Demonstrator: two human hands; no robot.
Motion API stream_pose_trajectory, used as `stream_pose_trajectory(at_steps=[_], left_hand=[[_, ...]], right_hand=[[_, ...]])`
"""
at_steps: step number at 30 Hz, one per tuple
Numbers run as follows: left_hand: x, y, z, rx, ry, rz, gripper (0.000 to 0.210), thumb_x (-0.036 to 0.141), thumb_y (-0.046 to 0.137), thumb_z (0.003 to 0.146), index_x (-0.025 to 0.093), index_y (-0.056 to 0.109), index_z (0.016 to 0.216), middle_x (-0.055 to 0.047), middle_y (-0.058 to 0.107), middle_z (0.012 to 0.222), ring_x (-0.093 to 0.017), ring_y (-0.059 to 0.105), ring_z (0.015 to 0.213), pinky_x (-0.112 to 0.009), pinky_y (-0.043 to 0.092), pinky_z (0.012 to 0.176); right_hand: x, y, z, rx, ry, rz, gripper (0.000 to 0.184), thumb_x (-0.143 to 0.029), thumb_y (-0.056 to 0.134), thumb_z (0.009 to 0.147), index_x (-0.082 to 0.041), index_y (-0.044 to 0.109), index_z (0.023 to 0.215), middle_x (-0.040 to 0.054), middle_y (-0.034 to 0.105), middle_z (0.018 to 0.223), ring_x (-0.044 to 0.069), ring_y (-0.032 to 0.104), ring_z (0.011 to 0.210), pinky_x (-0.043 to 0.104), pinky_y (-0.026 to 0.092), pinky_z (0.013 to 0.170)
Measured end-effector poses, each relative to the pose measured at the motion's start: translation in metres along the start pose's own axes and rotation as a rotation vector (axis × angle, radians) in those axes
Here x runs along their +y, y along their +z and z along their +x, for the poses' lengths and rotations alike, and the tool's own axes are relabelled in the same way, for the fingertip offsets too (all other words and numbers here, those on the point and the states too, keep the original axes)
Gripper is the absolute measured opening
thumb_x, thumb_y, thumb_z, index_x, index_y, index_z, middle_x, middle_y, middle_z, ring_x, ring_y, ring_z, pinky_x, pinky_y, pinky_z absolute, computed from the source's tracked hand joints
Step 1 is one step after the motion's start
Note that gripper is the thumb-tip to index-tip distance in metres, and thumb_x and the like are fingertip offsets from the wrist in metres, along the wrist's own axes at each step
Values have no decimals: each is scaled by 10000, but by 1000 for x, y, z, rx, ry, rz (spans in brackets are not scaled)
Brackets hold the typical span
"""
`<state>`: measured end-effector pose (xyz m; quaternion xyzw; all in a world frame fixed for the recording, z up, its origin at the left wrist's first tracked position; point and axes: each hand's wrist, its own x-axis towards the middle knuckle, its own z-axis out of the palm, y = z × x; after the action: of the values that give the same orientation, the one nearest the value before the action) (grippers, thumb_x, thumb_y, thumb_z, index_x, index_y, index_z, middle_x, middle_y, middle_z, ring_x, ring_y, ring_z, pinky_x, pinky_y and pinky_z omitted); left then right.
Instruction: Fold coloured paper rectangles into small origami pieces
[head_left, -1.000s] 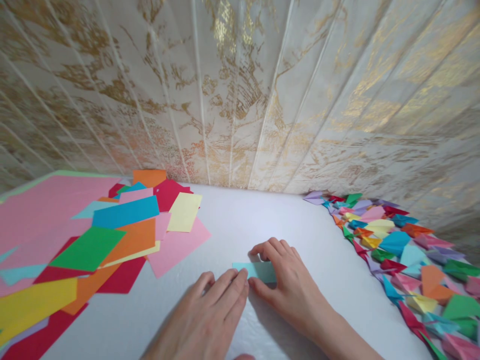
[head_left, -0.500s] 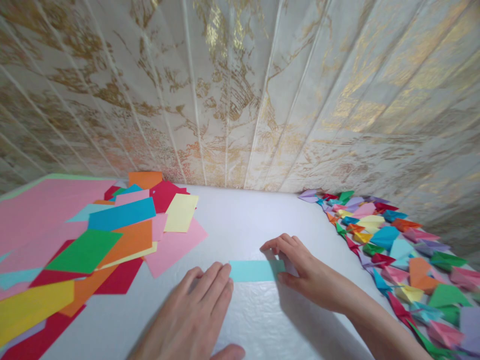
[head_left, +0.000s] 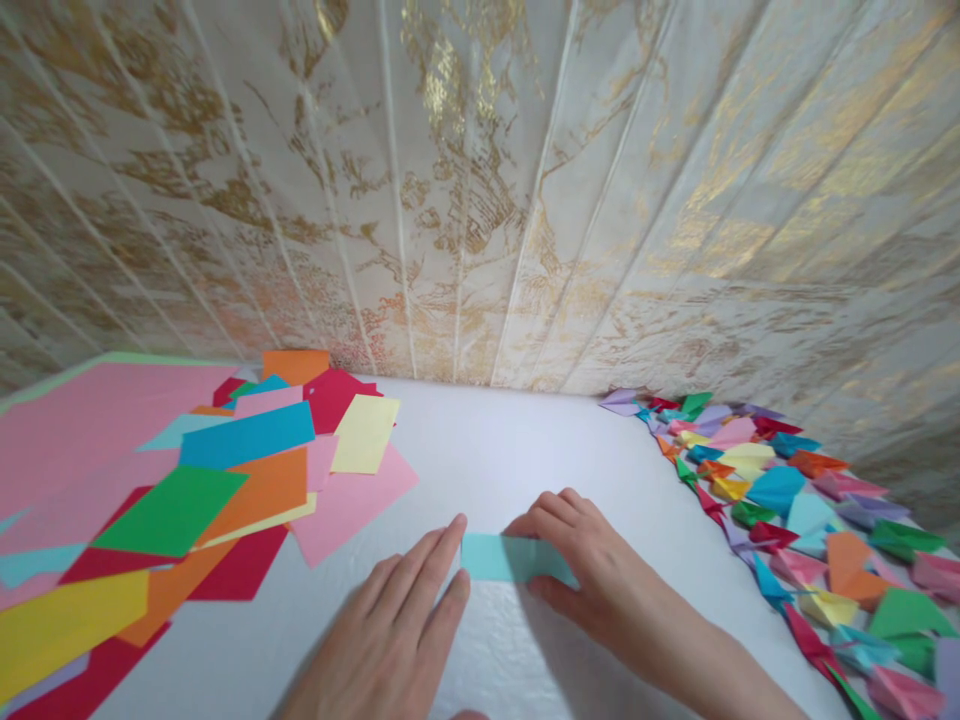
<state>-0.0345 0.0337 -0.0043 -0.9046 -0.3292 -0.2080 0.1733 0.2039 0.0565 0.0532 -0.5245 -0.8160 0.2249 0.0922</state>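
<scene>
A light turquoise strip of paper (head_left: 491,558) lies flat on the white tabletop, its long side running left to right. My left hand (head_left: 390,620) rests at the strip's left end, fingers stretched out and palm down, with the fingertips by its short edge. From the right, my right hand (head_left: 585,560) straddles the strip: curled fingers at its far edge and the thumb at its near edge. The strip's right end is partly hidden under that hand.
Loose coloured paper pieces, among them a green one (head_left: 172,510) and a blue one (head_left: 247,435), overlap at the left. Folded paper shapes, one of them orange (head_left: 851,565), spread along the right. A gold-patterned curtain (head_left: 465,200) hangs behind the white table (head_left: 487,450).
My right hand has slid left along the turquoise strip and now covers more of it. My left hand stays at the left end, its fingers slightly shifted. The view has tilted a little.
</scene>
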Motion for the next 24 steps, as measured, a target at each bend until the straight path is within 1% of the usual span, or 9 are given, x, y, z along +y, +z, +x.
stream_pose_trajectory(at_steps=[5,7,10,12,14,17,19,22,24], left_hand=[[3,-5,0,-47,-40,-98,581,515,570,914,123,516,1339,-155,515,1469,-261,459,1343,-345,434,1011],[3,-6,1,-70,-24,-125,603,473,577,926,118,459,1399,-121,533,1461,-235,449,1352,-338,414,1038],[1,-5,2,-98,16,-122,655,489,618,899,114,457,1412,-93,583,1417,-241,470,1324,-343,409,1028],[-1,-5,3,-104,47,-96,641,500,651,868,135,510,1376,-79,598,1404,-261,484,1304,-361,409,1010],[-3,-5,2,-118,77,-63,606,487,678,844,166,552,1343,-66,593,1413,-275,488,1293,-380,397,1001],[-4,-2,-2,-120,112,-30,601,500,675,833,190,564,1337,-66,587,1420,-280,482,1288,-396,369,1003],[-3,2,-5,-98,119,-29,598,517,647,844,195,560,1340,-80,581,1423,-284,465,1300,-407,345,1015],[-1,8,-9,-62,109,-54,524,531,585,885,216,580,1304,-102,571,1425,-289,441,1322,-424,318,1025],[2,11,-9,-44,80,-80,449,538,520,929,232,608,1245,-103,577,1412,-286,436,1329,-423,314,1025]], right_hand=[[1,12,5,106,-96,-123,282,51,593,815,-197,634,943,38,663,952,226,520,908,357,360,793],[8,16,7,165,-166,-147,230,39,567,846,-185,615,868,35,661,899,210,520,871,350,344,784],[17,19,10,219,-287,-145,216,22,547,874,-185,608,863,30,682,925,198,527,859,350,333,802],[18,15,9,188,-348,-142,227,17,523,890,-190,617,890,29,692,979,192,534,862,354,334,822],[16,8,6,99,-371,-120,271,28,521,877,-204,632,960,30,679,1081,190,547,896,359,339,849],[11,-4,0,-75,-330,2,380,-3,663,798,-255,641,1081,18,615,1218,202,554,1028,364,344,929],[10,-7,-2,-122,-286,68,275,-89,730,803,-262,672,1009,18,602,1183,210,548,1046,373,352,952],[13,-6,0,-94,-219,103,104,-154,715,848,-229,676,908,30,589,1047,204,536,971,371,386,916],[14,-6,1,-125,-219,132,222,-160,775,793,-233,665,972,28,573,1051,210,515,986,372,390,934]])
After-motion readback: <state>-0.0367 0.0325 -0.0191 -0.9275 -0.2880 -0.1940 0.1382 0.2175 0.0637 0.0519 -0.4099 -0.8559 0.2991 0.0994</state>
